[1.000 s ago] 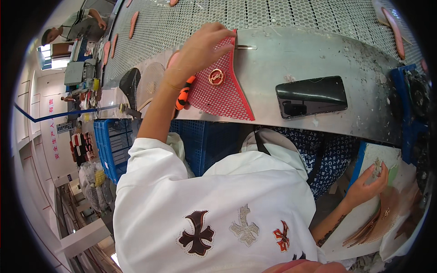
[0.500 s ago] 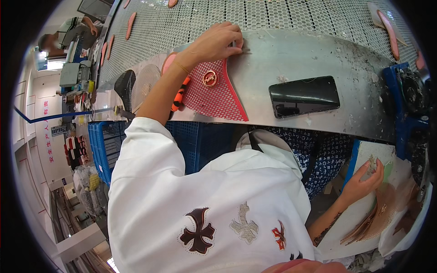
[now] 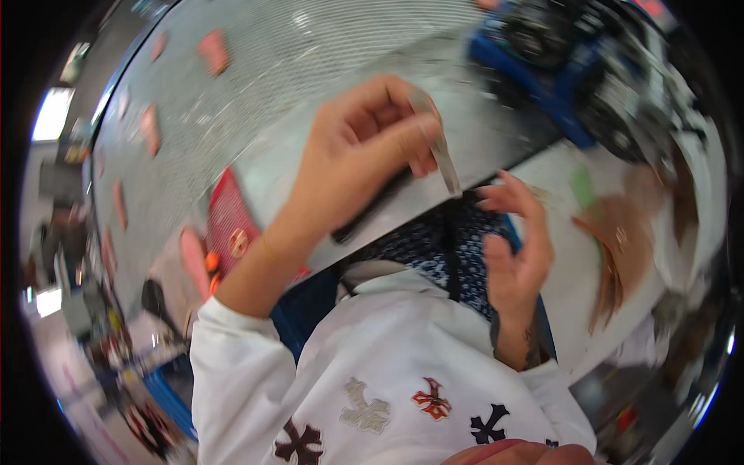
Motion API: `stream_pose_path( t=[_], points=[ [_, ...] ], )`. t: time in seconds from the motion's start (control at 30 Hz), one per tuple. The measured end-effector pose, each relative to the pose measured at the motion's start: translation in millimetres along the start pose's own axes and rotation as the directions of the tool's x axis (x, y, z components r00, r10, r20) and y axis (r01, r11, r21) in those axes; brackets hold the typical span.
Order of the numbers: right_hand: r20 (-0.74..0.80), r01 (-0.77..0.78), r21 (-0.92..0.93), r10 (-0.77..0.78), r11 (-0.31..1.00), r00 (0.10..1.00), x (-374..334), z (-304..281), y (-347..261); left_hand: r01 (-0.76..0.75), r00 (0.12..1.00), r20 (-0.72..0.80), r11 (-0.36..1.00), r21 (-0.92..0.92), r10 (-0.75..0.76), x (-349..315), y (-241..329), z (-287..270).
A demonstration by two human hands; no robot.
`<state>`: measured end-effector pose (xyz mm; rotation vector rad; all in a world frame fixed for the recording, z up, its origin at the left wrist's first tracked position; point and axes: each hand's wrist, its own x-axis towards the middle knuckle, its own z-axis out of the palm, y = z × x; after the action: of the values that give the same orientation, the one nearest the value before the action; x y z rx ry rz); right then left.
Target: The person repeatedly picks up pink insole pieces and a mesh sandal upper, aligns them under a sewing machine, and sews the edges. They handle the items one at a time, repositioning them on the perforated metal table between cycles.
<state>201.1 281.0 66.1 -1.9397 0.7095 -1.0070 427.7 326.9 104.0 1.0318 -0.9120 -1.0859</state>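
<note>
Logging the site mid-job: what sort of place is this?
Probably a shoe workshop or factory: pink sole-shaped pieces lie on a mesh surface, and a blue machine stands by the metal worktop.

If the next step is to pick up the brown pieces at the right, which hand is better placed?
Probably the right hand: it is open, appears empty and is nearer the brown pieces, while the left hand holds a thin strip.

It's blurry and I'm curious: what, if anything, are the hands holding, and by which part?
The left hand pinches a thin grey strip by its upper part. The right hand looks empty.
</note>
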Motion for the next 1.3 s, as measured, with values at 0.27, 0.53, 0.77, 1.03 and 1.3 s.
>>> stream_pose_path(
  t=[0.27,0.53,0.77,1.03,1.3],
  points=[
    [-0.325,-0.147,0.033,0.150,0.989,0.934,2,-54,-5,-0.062,0.951,0.301,0.996,-0.058,0.077,51,-39,104],
    [-0.436,-0.130,-0.323,-0.026,0.937,0.900,7,-119,-11,0.095,0.934,0.344,0.995,0.015,-0.095,62,-57,111],
    [-0.263,0.000,-0.711,-0.266,0.704,0.927,32,-149,-14,0.050,0.920,0.378,0.986,0.157,-0.107,63,-68,92],
    [-0.347,-0.010,-0.518,-0.199,0.855,0.916,57,-172,-14,-0.074,0.935,0.322,0.806,0.588,-0.149,93,-87,34],
    [-0.196,0.135,-0.341,-0.211,0.930,0.958,79,-188,-6,-0.074,0.952,0.257,0.690,0.720,-0.165,113,-118,-14]
  ],
)
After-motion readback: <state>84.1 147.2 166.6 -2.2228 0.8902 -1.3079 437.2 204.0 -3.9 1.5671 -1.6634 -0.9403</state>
